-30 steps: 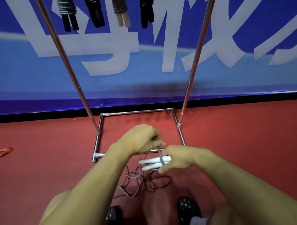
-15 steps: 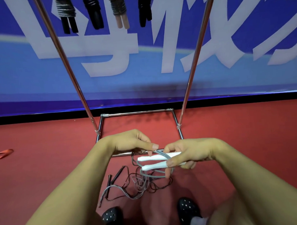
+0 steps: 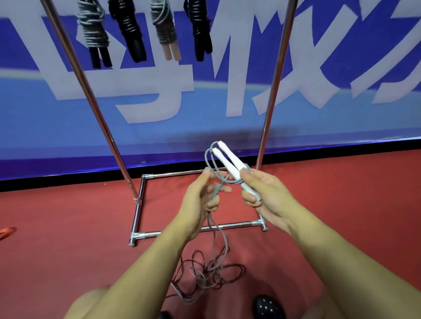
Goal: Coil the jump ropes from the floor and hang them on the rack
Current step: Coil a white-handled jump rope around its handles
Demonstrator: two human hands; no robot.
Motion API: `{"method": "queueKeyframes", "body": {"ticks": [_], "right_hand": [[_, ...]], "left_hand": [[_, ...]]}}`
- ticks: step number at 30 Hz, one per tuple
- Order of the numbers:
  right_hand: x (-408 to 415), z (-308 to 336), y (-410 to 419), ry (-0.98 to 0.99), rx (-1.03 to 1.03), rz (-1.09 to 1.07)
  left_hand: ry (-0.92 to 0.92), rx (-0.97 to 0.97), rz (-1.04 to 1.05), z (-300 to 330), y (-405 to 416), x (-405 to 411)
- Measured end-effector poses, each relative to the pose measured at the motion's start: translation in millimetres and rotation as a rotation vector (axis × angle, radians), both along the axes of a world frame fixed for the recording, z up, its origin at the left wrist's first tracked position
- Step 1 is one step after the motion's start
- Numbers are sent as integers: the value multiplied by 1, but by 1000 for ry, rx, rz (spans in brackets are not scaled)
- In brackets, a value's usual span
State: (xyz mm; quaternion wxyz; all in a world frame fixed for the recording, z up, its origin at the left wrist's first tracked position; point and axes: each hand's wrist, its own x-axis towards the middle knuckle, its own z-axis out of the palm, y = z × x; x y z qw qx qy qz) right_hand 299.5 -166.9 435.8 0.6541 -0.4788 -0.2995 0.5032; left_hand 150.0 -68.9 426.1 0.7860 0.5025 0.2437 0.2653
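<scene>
My right hand (image 3: pixel 261 191) grips the two white handles (image 3: pixel 231 165) of a jump rope together, fingers (image 3: pixel 248 197) curled round their lower ends and thumb pressed on top, so the handles tilt up and to the left in front of the rack (image 3: pixel 271 84). My left hand (image 3: pixel 201 198) sits just beside it, fingers (image 3: pixel 215 203) curled round the grey cord (image 3: pixel 210 157), which loops from the handle tips down into that hand. Below the left hand the cord hangs to the red floor (image 3: pixel 64 250) and ends in a loose tangle (image 3: pixel 209 275) just in front of my black shoes (image 3: pixel 266 308), mixed with a thinner dark cord; I cannot tell where one stops and the other begins. Four coiled jump ropes (image 3: pixel 129 25) hang from the top of the rack, between its two chrome uprights. The rack's rectangular base frame (image 3: pixel 139 210) lies on the floor under my hands, against the blue banner (image 3: pixel 347 105).
</scene>
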Motion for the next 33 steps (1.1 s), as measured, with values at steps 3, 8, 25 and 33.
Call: {"method": "queueKeyframes", "body": {"ticks": [3,8,25,33], "right_hand": [[-7,1,5,-16,-14,-57],[-16,3,10,-53,-31,-114],[-25,7,16,-88,-79,-267],[-29,5,18,-38,-80,-272]], "left_hand": [[68,208,116,1,-8,1],[105,261,294,1,-14,4],[160,249,309,3,-19,6],[135,207,366,7,-21,10]]}}
